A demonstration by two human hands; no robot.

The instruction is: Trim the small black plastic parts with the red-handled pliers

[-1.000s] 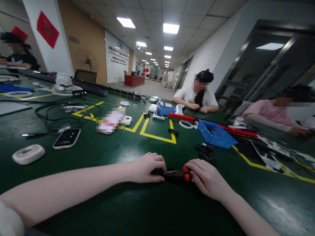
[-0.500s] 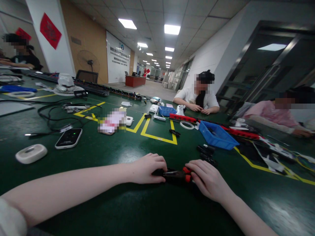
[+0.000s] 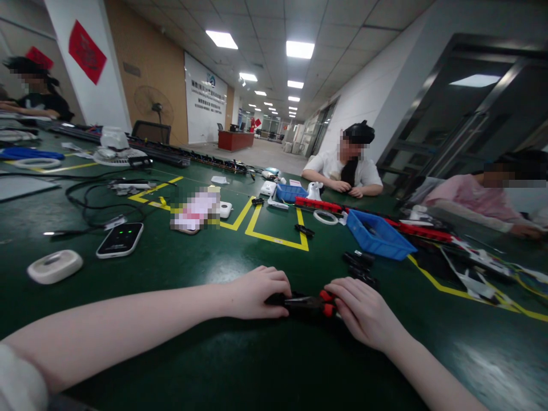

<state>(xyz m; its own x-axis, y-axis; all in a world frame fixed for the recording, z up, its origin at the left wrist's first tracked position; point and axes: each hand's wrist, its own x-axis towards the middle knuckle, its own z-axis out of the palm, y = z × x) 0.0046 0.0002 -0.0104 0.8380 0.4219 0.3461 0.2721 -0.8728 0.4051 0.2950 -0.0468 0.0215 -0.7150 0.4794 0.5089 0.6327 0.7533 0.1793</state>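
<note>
Above the green table [image 3: 205, 365], my right hand [image 3: 362, 308] is closed around the red-and-black handles of a pair of pliers [image 3: 305, 302]. The pliers' jaws point left and reach the fingers of my left hand [image 3: 262, 292]. A small black part [image 3: 276, 299] is pinched there between thumb and fingers, mostly hidden by them. Whether the jaws grip that part I cannot tell. Just beyond my right hand lie several loose black parts [image 3: 359, 264]. Another small black part [image 3: 304, 230] rests farther off, by the yellow tape.
A blue bin [image 3: 379, 235] stands at the right, with a white tape ring [image 3: 326, 217] beside it. To the left lie a phone [image 3: 194, 214], a white-edged device [image 3: 120, 240], a white oval object [image 3: 55, 266] and black cables [image 3: 81, 197]. Across the table sits a person [image 3: 346, 162].
My right hand and the pliers have shifted very slightly to the right. My left hand stays nearly still. The small device now shows two green lights instead of one.
</note>
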